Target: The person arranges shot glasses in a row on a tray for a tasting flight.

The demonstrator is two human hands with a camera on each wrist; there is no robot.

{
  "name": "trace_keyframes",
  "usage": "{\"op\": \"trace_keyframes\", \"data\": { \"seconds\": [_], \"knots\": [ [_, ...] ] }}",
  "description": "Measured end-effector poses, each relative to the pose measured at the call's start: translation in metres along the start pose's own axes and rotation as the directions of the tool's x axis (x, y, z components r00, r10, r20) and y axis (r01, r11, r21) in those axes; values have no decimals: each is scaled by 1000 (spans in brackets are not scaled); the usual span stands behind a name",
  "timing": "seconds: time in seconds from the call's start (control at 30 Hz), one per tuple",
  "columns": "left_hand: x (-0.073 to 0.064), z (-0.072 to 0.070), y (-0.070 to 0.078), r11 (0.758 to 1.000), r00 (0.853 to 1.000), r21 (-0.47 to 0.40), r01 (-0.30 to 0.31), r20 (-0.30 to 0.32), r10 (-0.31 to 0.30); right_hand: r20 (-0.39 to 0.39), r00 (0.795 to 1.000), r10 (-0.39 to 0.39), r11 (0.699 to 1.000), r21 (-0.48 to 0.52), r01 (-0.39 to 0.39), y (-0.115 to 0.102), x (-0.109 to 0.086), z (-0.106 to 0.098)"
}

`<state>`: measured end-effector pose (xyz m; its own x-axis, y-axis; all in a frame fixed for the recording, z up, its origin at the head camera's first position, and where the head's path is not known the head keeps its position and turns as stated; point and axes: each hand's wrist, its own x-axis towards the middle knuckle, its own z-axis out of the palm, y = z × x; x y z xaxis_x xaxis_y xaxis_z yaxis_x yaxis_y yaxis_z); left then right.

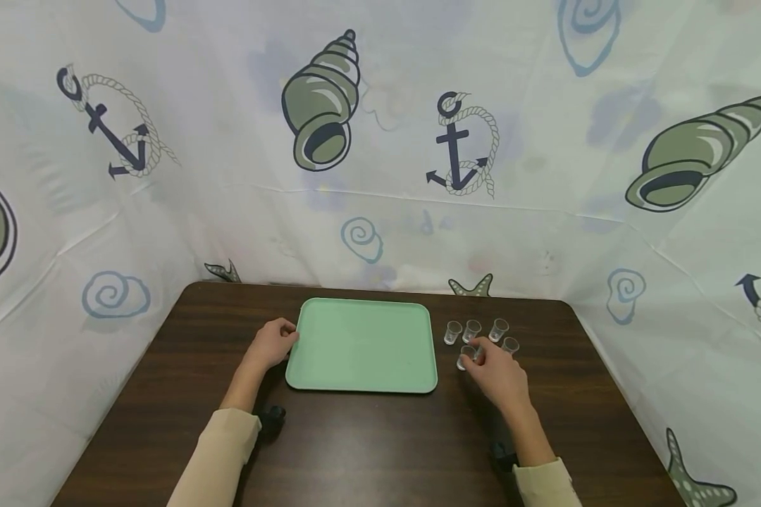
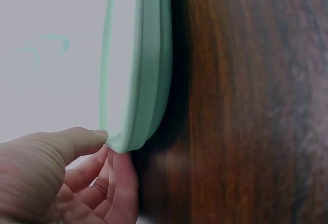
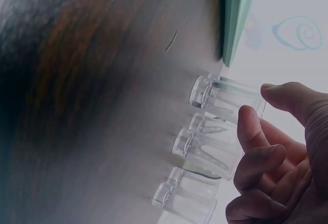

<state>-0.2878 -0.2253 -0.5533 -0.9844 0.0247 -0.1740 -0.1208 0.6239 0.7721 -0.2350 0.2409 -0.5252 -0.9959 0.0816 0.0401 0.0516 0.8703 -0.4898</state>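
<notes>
My left hand (image 1: 274, 343) pinches the left edge of a pale green rectangular tray (image 1: 363, 346), which lies flat on the table. In the left wrist view the thumb rests on top of the tray's rim (image 2: 149, 65) and the curled fingers are beneath it. Over to the tray's right, my right hand (image 1: 499, 373) holds a small clear shot glass (image 3: 225, 98) by its rim between thumb and index finger. That glass stands upright, nearest me in its group. Several more clear shot glasses (image 1: 498, 330) stand close behind and beside it, partly hidden by the hand.
The dark wood-grain table (image 1: 380, 451) has rounded far corners. A white cloth (image 1: 393, 239) printed with shells and anchors hangs behind it and along both sides. Each wrist carries a dark strapped device.
</notes>
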Motion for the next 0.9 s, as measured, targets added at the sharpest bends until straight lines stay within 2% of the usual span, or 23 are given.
{"op": "trace_keyframes", "data": {
  "seconds": [0.6,0.9],
  "knots": [
    [0,3,-5,999,999,31,-23,-43,24,-6,1000,-1,1000,1,1,-1,-3,1],
    [0,3,-9,999,999,12,-30,-45,30,13,1000,26,999,26,-26,-3,-4,0]
  ]
}}
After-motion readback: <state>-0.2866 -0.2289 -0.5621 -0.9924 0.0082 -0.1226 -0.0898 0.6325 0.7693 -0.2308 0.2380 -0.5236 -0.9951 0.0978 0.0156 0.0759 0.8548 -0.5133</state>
